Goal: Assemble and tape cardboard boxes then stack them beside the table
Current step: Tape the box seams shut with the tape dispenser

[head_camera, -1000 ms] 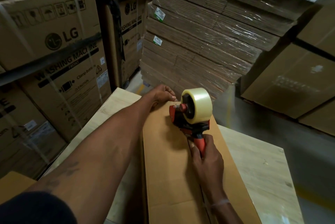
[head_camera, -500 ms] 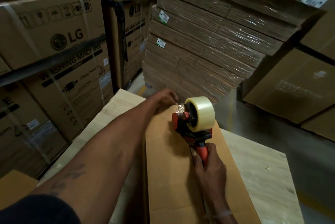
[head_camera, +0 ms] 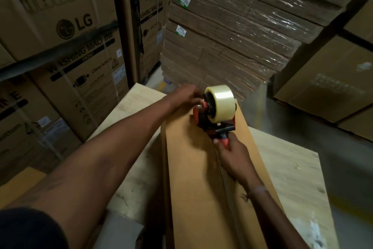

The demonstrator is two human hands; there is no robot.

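A long brown cardboard box point(head_camera: 193, 172) lies lengthwise on the pale wooden table point(head_camera: 286, 172), its top flaps meeting in a centre seam. My right hand point(head_camera: 232, 154) grips the red handle of a tape dispenser point(head_camera: 214, 115) that carries a roll of clear tape. The dispenser sits on the box top close to the far end. My left hand point(head_camera: 186, 95) reaches over the box's far edge right beside the dispenser's front; its fingertips are blurred and partly hidden behind the dispenser.
A shrink-wrapped pallet of flat cardboard sheets point(head_camera: 232, 32) stands just beyond the table. Large washing machine cartons point(head_camera: 60, 36) are stacked on the left. More brown cartons point(head_camera: 331, 79) sit at the right. Grey floor point(head_camera: 343, 147) shows to the right of the table.
The dispenser has slid forward along the seam toward the box's far end, closing up on my left hand, which stays at the far edge. The camera view has shifted slightly.
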